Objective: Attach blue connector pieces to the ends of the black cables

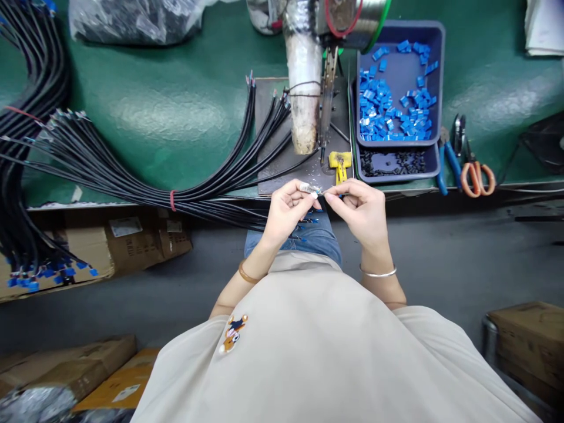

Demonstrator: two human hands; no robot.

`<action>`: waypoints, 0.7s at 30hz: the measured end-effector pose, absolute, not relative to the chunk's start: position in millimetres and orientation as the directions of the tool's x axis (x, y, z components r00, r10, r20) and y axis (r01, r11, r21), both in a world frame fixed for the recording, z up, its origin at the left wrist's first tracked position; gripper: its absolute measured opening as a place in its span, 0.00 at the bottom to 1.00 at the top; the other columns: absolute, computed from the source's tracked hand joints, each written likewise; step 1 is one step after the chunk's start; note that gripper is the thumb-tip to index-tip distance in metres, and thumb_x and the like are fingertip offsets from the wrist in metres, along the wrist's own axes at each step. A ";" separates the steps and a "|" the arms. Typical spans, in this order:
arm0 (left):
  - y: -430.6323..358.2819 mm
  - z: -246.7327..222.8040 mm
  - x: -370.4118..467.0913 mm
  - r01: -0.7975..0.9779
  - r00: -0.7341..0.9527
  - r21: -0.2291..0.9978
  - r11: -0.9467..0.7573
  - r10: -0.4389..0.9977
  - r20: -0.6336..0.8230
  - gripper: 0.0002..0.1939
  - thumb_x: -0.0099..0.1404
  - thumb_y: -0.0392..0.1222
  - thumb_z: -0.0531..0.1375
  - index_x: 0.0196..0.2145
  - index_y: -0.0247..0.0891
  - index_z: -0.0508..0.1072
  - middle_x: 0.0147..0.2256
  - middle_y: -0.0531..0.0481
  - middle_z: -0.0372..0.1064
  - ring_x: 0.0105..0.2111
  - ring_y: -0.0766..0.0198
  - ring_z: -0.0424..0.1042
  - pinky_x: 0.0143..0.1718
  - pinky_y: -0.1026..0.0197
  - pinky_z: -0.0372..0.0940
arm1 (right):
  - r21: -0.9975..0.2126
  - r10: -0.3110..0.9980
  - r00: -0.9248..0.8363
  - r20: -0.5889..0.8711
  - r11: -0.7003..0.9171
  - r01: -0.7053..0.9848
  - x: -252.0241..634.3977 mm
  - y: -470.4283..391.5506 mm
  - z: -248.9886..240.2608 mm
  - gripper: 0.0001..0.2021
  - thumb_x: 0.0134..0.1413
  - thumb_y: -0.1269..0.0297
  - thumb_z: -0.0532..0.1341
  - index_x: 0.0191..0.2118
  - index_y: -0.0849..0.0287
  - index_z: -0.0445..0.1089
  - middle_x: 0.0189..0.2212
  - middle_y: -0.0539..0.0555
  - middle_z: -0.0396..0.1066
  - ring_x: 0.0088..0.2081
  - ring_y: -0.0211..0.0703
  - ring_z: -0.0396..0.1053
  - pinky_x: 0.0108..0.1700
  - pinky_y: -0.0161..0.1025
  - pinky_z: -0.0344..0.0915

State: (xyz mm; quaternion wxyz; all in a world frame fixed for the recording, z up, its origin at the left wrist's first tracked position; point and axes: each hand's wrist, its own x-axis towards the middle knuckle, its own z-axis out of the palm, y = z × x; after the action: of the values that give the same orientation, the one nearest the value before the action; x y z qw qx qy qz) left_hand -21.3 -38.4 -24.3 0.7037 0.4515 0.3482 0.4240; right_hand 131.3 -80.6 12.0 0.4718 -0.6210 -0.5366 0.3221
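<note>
In front of my lap, at the bench edge, my two hands meet fingertip to fingertip. My left hand [286, 210] is closed in a pinch on a cable end, most of it hidden by the fingers; a whitish wrap covers one fingertip. Thumb and index of my right hand [362, 210] pinch the thin wires [319, 192] at that end; their detail is too small to make out. A bundle of black cables [194, 194], tied with a red band [172, 200], runs from the left toward my left hand. Some ends below carry blue connectors.
Behind my hands hang a wrapped nozzle [305, 88] and a solder spool [374, 23]. A yellow tool [340, 164] lies below. Right stand a bin rim [440, 82] around blue connectors, a lower bin of black parts [392, 161], blue-handled pliers [446, 158] and orange-handled scissors [477, 176].
</note>
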 end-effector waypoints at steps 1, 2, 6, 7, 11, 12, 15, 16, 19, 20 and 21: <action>-39.0 -25.7 -20.7 -0.283 0.395 0.935 0.212 0.915 -0.088 0.12 0.61 0.43 0.66 0.31 0.35 0.68 0.24 0.53 0.74 0.17 0.78 0.60 0.17 0.73 0.54 | -0.933 0.969 0.227 0.099 0.012 0.359 130.0 -80.5 11.3 0.04 0.53 0.66 0.66 0.30 0.60 0.76 0.27 0.48 0.69 0.20 0.25 0.46 0.21 0.34 0.42; -39.5 -27.2 -20.1 -0.284 0.392 0.940 0.190 0.918 -0.067 0.11 0.61 0.42 0.66 0.31 0.35 0.68 0.25 0.52 0.74 0.18 0.77 0.64 0.19 0.73 0.56 | -0.936 0.967 0.239 0.091 0.001 0.352 128.7 -80.3 10.2 0.04 0.53 0.66 0.66 0.30 0.60 0.76 0.27 0.48 0.69 0.20 0.25 0.46 0.22 0.34 0.42; -40.5 -31.6 -17.8 -0.287 0.380 0.953 0.099 0.925 0.018 0.08 0.62 0.39 0.65 0.32 0.35 0.70 0.27 0.52 0.75 0.25 0.74 0.73 0.27 0.73 0.65 | -0.943 0.964 0.255 0.074 -0.016 0.332 126.7 -79.6 6.9 0.05 0.52 0.66 0.66 0.29 0.61 0.76 0.27 0.48 0.70 0.20 0.25 0.46 0.21 0.34 0.41; -40.6 -32.0 -17.2 -0.280 0.375 0.957 0.074 0.926 0.039 0.07 0.62 0.39 0.65 0.32 0.35 0.70 0.27 0.53 0.74 0.26 0.74 0.73 0.28 0.72 0.66 | -0.945 0.964 0.256 0.069 -0.019 0.327 127.2 -79.6 6.5 0.05 0.52 0.66 0.66 0.29 0.61 0.75 0.27 0.48 0.70 0.19 0.24 0.46 0.21 0.35 0.41; -41.6 -31.8 -15.6 -0.206 0.349 0.977 -0.059 0.928 0.130 0.05 0.63 0.37 0.63 0.31 0.34 0.72 0.29 0.52 0.73 0.30 0.72 0.74 0.35 0.70 0.69 | -0.955 0.965 0.262 0.009 -0.069 0.287 132.3 -80.0 4.8 0.05 0.51 0.65 0.66 0.29 0.61 0.75 0.26 0.47 0.70 0.18 0.24 0.44 0.21 0.35 0.39; -42.0 -31.8 -15.4 -0.172 0.341 0.980 -0.096 0.928 0.151 0.04 0.63 0.37 0.63 0.31 0.34 0.72 0.29 0.52 0.73 0.31 0.72 0.74 0.36 0.69 0.68 | -0.958 0.965 0.262 -0.012 -0.086 0.275 133.9 -80.0 4.1 0.05 0.51 0.65 0.66 0.29 0.61 0.75 0.25 0.47 0.69 0.18 0.24 0.44 0.21 0.34 0.38; -43.5 -32.1 -14.8 -0.068 0.327 0.981 -0.181 0.925 0.194 0.05 0.63 0.37 0.63 0.31 0.34 0.73 0.29 0.52 0.71 0.30 0.71 0.71 0.35 0.69 0.66 | -0.960 0.966 0.253 -0.062 -0.127 0.248 137.6 -80.1 2.2 0.05 0.50 0.65 0.66 0.30 0.61 0.74 0.22 0.45 0.66 0.18 0.24 0.43 0.20 0.34 0.36; -44.0 -32.3 -14.5 -0.048 0.323 0.981 -0.187 0.927 0.193 0.05 0.63 0.37 0.63 0.30 0.34 0.73 0.29 0.53 0.71 0.30 0.72 0.70 0.34 0.69 0.66 | -0.960 0.966 0.250 -0.066 -0.130 0.247 137.7 -80.1 1.8 0.04 0.50 0.65 0.65 0.30 0.61 0.74 0.22 0.45 0.65 0.18 0.24 0.43 0.20 0.34 0.36; -44.8 -31.8 -13.6 -0.068 0.304 0.991 -0.118 0.943 0.134 0.04 0.63 0.38 0.62 0.32 0.34 0.72 0.28 0.53 0.70 0.25 0.75 0.66 0.28 0.71 0.63 | -0.944 0.968 0.248 0.023 -0.061 0.323 134.1 -80.6 1.9 0.04 0.52 0.67 0.64 0.29 0.60 0.73 0.24 0.46 0.66 0.18 0.25 0.43 0.21 0.34 0.39; -44.6 -31.2 -13.6 -0.106 0.298 0.992 -0.074 0.949 0.103 0.04 0.63 0.38 0.62 0.33 0.35 0.72 0.27 0.54 0.69 0.23 0.76 0.65 0.26 0.71 0.61 | -0.921 0.965 0.240 0.102 0.000 0.390 131.9 -80.9 2.1 0.03 0.52 0.67 0.64 0.29 0.60 0.73 0.26 0.46 0.67 0.19 0.25 0.45 0.21 0.34 0.41; -43.9 -30.2 -13.9 -0.153 0.298 0.988 -0.024 0.952 0.070 0.05 0.63 0.39 0.63 0.33 0.35 0.72 0.27 0.54 0.69 0.21 0.77 0.63 0.23 0.72 0.59 | -0.882 0.956 0.219 0.197 0.075 0.466 129.6 -81.1 2.4 0.03 0.53 0.68 0.64 0.29 0.60 0.73 0.27 0.47 0.68 0.20 0.26 0.48 0.22 0.34 0.45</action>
State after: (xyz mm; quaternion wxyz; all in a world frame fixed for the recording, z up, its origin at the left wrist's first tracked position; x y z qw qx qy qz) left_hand -13.9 -43.9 -30.2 0.5942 0.5439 0.3671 0.4651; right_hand 129.6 -81.1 2.4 0.4650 -0.6271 -0.5666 0.2634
